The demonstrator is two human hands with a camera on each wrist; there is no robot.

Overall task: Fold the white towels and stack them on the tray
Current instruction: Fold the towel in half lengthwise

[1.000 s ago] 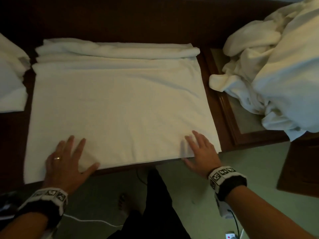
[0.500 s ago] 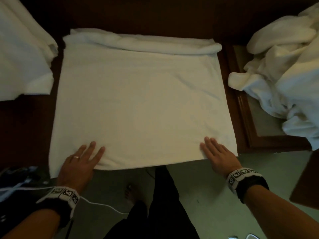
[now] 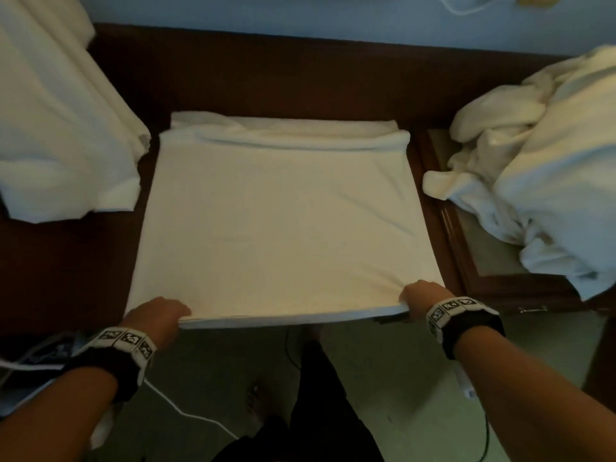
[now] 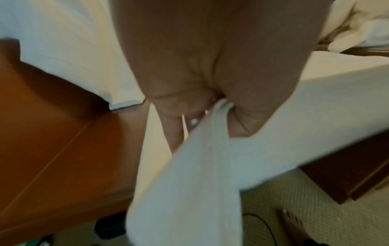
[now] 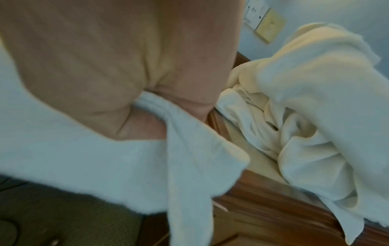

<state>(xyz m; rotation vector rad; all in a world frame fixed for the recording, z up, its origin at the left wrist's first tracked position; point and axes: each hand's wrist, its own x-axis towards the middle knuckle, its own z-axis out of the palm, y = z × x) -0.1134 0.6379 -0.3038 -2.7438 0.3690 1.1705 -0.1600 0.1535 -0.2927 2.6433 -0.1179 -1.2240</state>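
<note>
A white towel (image 3: 276,221) lies spread on the dark wooden table (image 3: 66,261), its far end bunched in a fold. My left hand (image 3: 160,313) grips its near left corner, and the wrist view shows the cloth (image 4: 210,149) pinched between thumb and fingers. My right hand (image 3: 418,296) grips the near right corner, the cloth (image 5: 179,141) bunched in its grasp. The near edge is lifted off the table. A wooden tray (image 3: 456,248) sits at the right, mostly covered by a heap of unfolded towels (image 3: 540,168).
More white cloth (image 3: 56,128) lies at the far left of the table. A wall (image 3: 333,15) runs behind. Below the table edge are carpet (image 3: 416,411), cables and my leg and bare foot (image 3: 256,398).
Both hands lay flat on the towel's near edge before; now they have curled round its two near corners and raised the edge. The head view has moved back and up.
</note>
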